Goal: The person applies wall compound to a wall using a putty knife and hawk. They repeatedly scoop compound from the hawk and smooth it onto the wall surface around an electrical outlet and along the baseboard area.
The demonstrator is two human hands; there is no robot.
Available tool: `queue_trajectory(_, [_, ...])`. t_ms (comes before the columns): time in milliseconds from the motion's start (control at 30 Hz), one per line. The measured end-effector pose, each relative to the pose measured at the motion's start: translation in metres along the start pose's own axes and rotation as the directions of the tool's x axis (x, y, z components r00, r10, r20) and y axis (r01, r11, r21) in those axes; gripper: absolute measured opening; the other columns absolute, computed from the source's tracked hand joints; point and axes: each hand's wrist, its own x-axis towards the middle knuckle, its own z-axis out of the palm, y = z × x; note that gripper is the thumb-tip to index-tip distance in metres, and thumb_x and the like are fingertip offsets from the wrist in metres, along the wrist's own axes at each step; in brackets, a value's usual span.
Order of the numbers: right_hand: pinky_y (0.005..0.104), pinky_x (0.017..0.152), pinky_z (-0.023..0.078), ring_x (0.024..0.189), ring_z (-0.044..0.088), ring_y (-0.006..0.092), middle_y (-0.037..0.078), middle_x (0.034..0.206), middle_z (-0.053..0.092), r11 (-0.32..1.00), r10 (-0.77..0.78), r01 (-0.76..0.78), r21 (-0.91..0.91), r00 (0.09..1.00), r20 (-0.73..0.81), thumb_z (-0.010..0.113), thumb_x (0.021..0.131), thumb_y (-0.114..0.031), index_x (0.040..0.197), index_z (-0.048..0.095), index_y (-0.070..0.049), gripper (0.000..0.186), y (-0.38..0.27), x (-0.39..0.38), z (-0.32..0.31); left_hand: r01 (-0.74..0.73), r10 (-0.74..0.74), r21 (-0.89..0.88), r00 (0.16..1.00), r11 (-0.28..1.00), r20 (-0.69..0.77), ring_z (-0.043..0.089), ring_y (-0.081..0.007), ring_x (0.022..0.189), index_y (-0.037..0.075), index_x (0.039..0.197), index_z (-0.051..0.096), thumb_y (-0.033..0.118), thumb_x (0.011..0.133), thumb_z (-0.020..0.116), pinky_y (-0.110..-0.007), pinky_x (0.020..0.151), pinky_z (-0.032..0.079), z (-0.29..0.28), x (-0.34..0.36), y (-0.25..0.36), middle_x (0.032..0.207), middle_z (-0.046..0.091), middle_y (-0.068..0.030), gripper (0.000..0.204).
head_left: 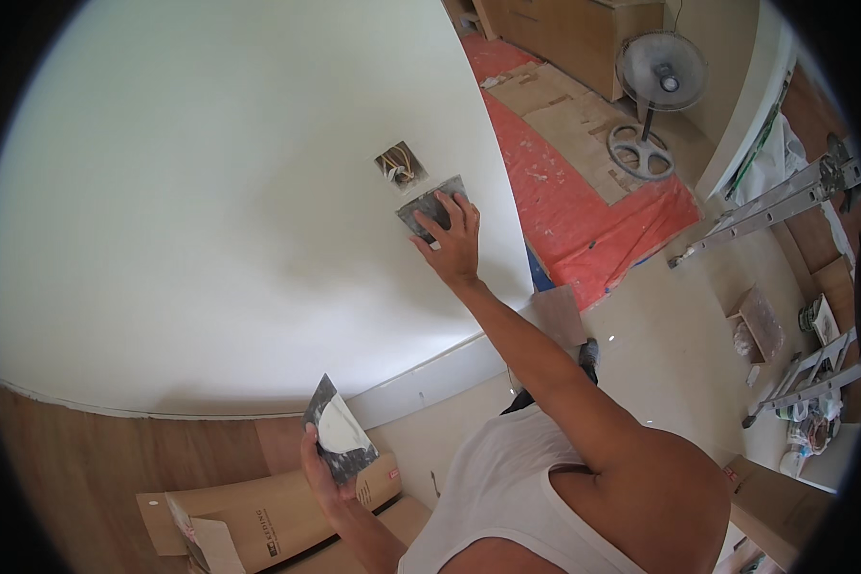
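Observation:
My right hand is closed on a dark, flat putty spreader, its fingers pressing the blade against the white wall. Just above the blade is an open socket box with loose wires inside. Lower down, my left hand grips a second dark putty spreader by its lower end. A patch of white putty lies on that blade's face, held away from the wall.
Cardboard boxes lie below my left hand. To the right, red sheeting covers part of the floor, with a pedestal fan standing beyond it. An aluminium ladder and a small open box are further right.

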Motion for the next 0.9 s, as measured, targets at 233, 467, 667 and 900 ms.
queue_trajectory(233, [0.0575, 0.106, 0.030, 0.131, 0.036, 0.0366, 0.007, 0.141, 0.046, 0.999, -0.054, 0.054, -0.003, 0.999, 0.003, 0.084, 0.069, -0.024, 0.111, 0.070, -0.023, 0.045, 0.009, -0.002, -0.021, -0.010, 0.010, 0.005, 1.000, 1.000, 0.012, 0.068, -0.0222, 0.093, 0.001, 0.123, 0.055, 0.030, 0.096, 0.057, -0.036, 0.073, 0.059, 0.002, 0.001, -0.001, 0.109, 0.067, -0.0104, 0.039])
queue_trajectory(467, [0.0586, 0.109, 0.027, 0.132, 0.034, 0.0343, 0.006, 0.142, 0.044, 0.996, -0.091, 0.091, -0.018, 0.996, -0.012, 0.080, 0.072, -0.029, 0.114, 0.069, -0.024, 0.044, 0.018, 0.027, -0.016, -0.005, 0.005, -0.002, 1.000, 1.000, 0.006, 0.068, -0.0218, 0.092, 0.002, 0.122, 0.055, 0.030, 0.096, 0.057, -0.036, 0.071, 0.059, 0.004, 0.005, -0.003, 0.108, 0.067, -0.0099, 0.038])
queue_trajectory(667, [0.0572, 0.109, 0.028, 0.131, 0.035, 0.0350, 0.005, 0.141, 0.044, 0.996, -0.087, 0.086, -0.019, 0.996, -0.010, 0.082, 0.070, -0.028, 0.114, 0.069, -0.026, 0.045, 0.026, 0.029, -0.009, 0.007, -0.007, 0.024, 1.000, 1.000, -0.007, 0.068, -0.0219, 0.092, 0.002, 0.122, 0.056, 0.030, 0.096, 0.057, -0.035, 0.071, 0.059, 0.004, 0.004, -0.001, 0.108, 0.067, -0.0103, 0.039])
queue_trajectory(900, [0.0575, 0.107, 0.030, 0.130, 0.036, 0.0357, 0.005, 0.140, 0.045, 0.996, -0.076, 0.078, -0.042, 0.996, 0.050, 0.084, 0.069, -0.026, 0.113, 0.069, -0.025, 0.047, 0.033, 0.013, -0.017, 0.004, -0.004, 0.001, 1.000, 1.000, 0.014, 0.068, -0.0216, 0.092, 0.002, 0.122, 0.056, 0.030, 0.096, 0.057, -0.035, 0.073, 0.059, 0.004, 0.004, 0.000, 0.108, 0.067, -0.0101, 0.038])
